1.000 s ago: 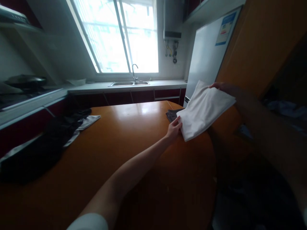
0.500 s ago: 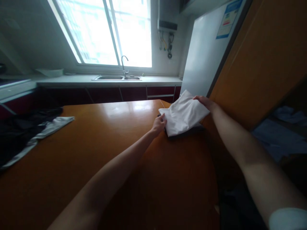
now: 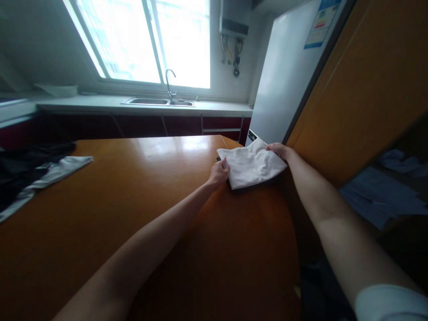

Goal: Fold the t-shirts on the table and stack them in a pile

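Observation:
A folded white garment (image 3: 250, 164), its exact kind not clear, lies over a dark folded cloth (image 3: 257, 184) at the right end of the wooden table (image 3: 140, 178). Its left edge is pinched between the thumb and fingers of my left hand (image 3: 219, 173). At the far right corner my right hand (image 3: 277, 150) grips the same white garment, the fingertips partly hidden against the fabric. The dark cloth shows only as a thin strip along the near and left sides.
Dark and white clothing (image 3: 36, 171) lies at the table's left end. Beyond stand a counter with a sink (image 3: 149, 101) and faucet (image 3: 169, 84). A white refrigerator (image 3: 281, 71) and a wooden panel (image 3: 354, 80) border the right side. Papers or cloths (image 3: 381, 196) sit on a shelf.
The white garment has come down flatter onto the dark cloth, and my right hand has lowered with it. My left hand keeps its hold on the left edge. The view has shifted slightly.

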Motion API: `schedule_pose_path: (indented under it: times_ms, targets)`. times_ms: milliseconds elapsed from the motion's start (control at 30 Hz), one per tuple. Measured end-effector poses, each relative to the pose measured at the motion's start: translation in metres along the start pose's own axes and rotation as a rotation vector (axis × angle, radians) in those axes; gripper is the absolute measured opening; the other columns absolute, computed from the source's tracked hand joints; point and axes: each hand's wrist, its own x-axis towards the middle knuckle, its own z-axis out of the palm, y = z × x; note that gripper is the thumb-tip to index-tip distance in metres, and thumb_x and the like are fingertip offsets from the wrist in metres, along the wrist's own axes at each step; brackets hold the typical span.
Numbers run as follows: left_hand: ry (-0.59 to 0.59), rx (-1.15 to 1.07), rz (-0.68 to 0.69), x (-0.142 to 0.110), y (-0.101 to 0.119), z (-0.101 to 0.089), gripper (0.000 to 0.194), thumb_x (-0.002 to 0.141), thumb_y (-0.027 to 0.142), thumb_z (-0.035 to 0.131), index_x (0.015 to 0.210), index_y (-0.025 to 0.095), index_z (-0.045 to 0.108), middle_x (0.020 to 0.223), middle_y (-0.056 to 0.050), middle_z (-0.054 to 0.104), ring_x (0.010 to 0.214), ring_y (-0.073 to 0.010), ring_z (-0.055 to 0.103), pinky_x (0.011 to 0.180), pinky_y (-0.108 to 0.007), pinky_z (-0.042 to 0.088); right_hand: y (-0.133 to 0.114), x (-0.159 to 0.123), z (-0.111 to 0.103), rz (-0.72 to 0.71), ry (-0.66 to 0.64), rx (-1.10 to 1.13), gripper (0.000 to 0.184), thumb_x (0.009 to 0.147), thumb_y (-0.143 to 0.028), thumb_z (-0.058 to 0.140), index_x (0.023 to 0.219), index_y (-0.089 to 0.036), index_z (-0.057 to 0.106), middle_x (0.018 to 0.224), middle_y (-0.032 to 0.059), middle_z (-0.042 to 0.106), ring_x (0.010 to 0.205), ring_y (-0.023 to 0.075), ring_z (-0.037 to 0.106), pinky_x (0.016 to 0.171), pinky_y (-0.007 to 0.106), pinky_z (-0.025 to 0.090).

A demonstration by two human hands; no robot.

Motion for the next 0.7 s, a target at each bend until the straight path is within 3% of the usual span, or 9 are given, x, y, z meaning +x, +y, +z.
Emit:
schedule_pose_path:
  times_ms: [200,400,533,700]
  targets:
    - [-0.008,0.011,0.004,0.0,0.001,0.0,0.061,0.08,0.014,0.069,0.14,0.011,0.059,0.14,-0.018,0.061,0.124,-0.0257,0.06,0.108,-0.033,0.041,0.0,0.011,0.004,0.119,-0.107,-0.034,0.02,0.075,-0.019,0.073,0.093,-0.012,0.07,0.076,0.0074,0.069,0.07,0.0245,0.068,0.066,0.041,0.06]
    - [-0.023,-0.047,-0.047,-0.003,0.01,-0.001,0.064,0.077,0.013,0.071,0.14,0.013,0.059,0.14,-0.016,0.061,0.127,-0.0276,0.058,0.109,-0.035,0.041,0.005,0.013,0.012,0.111,-0.115,-0.213,0.022,0.071,-0.015,0.078,0.092,-0.013,0.072,0.083,0.0097,0.071,0.082,0.0303,0.071,0.071,0.045,0.06]
    - [-0.017,-0.029,-0.044,-0.006,0.016,-0.002,0.065,0.073,0.012,0.073,0.138,0.013,0.061,0.141,-0.018,0.06,0.129,-0.0297,0.057,0.111,-0.036,0.038,0.005,0.012,0.013,0.036,-0.07,-0.348,0.019,0.074,-0.02,0.079,0.092,-0.013,0.074,0.099,0.0154,0.074,0.099,0.0342,0.07,0.085,0.043,0.057]
    - [-0.016,-0.058,-0.033,-0.006,0.019,-0.002,0.064,0.071,0.01,0.074,0.134,0.014,0.064,0.139,-0.016,0.061,0.13,-0.0301,0.055,0.113,-0.037,0.036,0.004,0.004,0.021,-0.02,0.041,-0.47,0.032,0.079,-0.031,0.079,0.105,-0.012,0.074,0.117,0.0233,0.07,0.119,0.0385,0.063,0.097,0.045,0.05]
